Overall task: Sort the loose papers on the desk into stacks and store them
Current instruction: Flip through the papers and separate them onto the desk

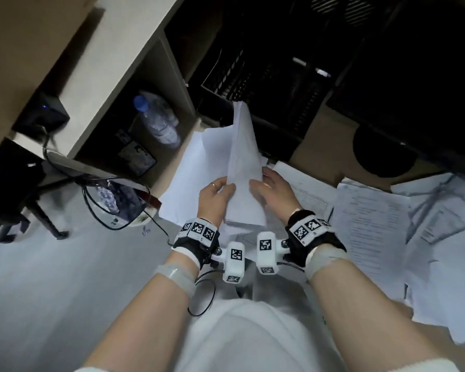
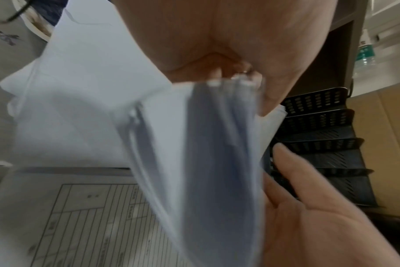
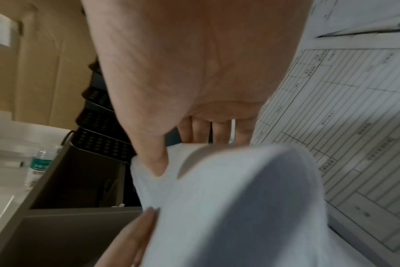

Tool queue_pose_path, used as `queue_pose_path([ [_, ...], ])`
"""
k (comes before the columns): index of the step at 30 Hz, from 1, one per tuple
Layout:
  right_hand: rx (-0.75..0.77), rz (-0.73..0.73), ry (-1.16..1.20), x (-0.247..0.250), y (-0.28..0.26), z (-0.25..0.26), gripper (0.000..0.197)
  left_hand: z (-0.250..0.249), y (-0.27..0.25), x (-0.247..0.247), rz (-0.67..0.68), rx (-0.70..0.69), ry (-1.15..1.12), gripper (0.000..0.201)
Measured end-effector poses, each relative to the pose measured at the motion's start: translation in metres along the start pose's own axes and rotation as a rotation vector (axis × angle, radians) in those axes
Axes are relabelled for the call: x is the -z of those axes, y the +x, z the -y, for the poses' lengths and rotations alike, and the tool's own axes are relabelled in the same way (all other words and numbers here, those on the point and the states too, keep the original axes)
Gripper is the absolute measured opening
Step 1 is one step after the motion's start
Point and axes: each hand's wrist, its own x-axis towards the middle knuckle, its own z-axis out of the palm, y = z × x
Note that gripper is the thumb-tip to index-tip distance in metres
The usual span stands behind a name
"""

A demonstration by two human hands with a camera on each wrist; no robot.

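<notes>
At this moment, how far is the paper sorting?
Done: nothing visibly stored; what the black tiered trays hold cannot be seen. In hand: the left hand and right hand hold one bundle of sheets upright between them. Left: many printed papers lie scattered on the desk.

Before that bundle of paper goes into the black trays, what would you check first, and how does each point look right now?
1. Left hand holds the bundle of paper: ok.
2. Right hand steadies its other side: ok.
3. Sheet edges squared up: not ok; the layers fan apart in the left wrist view.
4. Black trays within view ahead: ok.
5. Free room in a tray slot: cannot tell, too dark.
6. Printed sheets left on the desk: not ok, still unsorted.
</notes>
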Motion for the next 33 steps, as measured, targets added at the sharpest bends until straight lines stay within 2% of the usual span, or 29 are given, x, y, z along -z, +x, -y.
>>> queue_pose_path([
  [1, 0.021, -0.032, -0.005, -0.001, -0.008, -0.001, 0.045, 0.001, -0.002, 0.001, 0.023, 0.007, -0.027, 0.012],
  [3, 0.053, -0.086, -0.041, -0.002, -0.024, -0.005, 0.059, 0.002, -0.007, 0.003, 0.077, 0.003, -0.027, 0.021],
  [5, 0.076, -0.124, -0.039, 0.001, -0.038, -0.009, 0.058, 0.001, -0.016, 0.001, 0.136, -0.024, 0.000, 0.025],
  [9, 0.126, -0.144, -0.046, 0.012, -0.061, -0.012, 0.052, 0.000, -0.035, -0.011, 0.189, -0.083, 0.014, 0.015],
  [13, 0.130, -0.119, -0.019, 0.030, -0.081, -0.009, 0.065, -0.003, -0.051, -0.030, 0.254, -0.102, 0.003, 0.009],
  [15, 0.144, -0.094, -0.033, 0.043, -0.092, -0.006, 0.071, -0.004, -0.059, -0.042, 0.251, -0.093, -0.018, 0.009],
  [19, 0.150, -0.044, -0.012, 0.081, -0.110, -0.011, 0.078, 0.008, -0.072, -0.075, 0.239, -0.090, 0.005, 0.034],
  [23, 0.141, 0.012, 0.012, 0.126, -0.124, -0.027, 0.089, 0.024, -0.095, -0.117, 0.203, -0.134, 0.055, 0.028],
  [26, 0.149, 0.025, 0.002, 0.159, -0.135, -0.039, 0.094, 0.036, -0.112, -0.147, 0.156, -0.146, 0.090, 0.037],
  [28, 0.162, 0.036, -0.016, 0.178, -0.140, -0.044, 0.094, 0.042, -0.122, -0.164, 0.151, -0.152, 0.104, 0.044],
  [33, 0.159, 0.064, -0.017, 0.214, -0.148, -0.050, 0.085, 0.048, -0.142, -0.194, 0.123, -0.212, 0.163, 0.044],
])
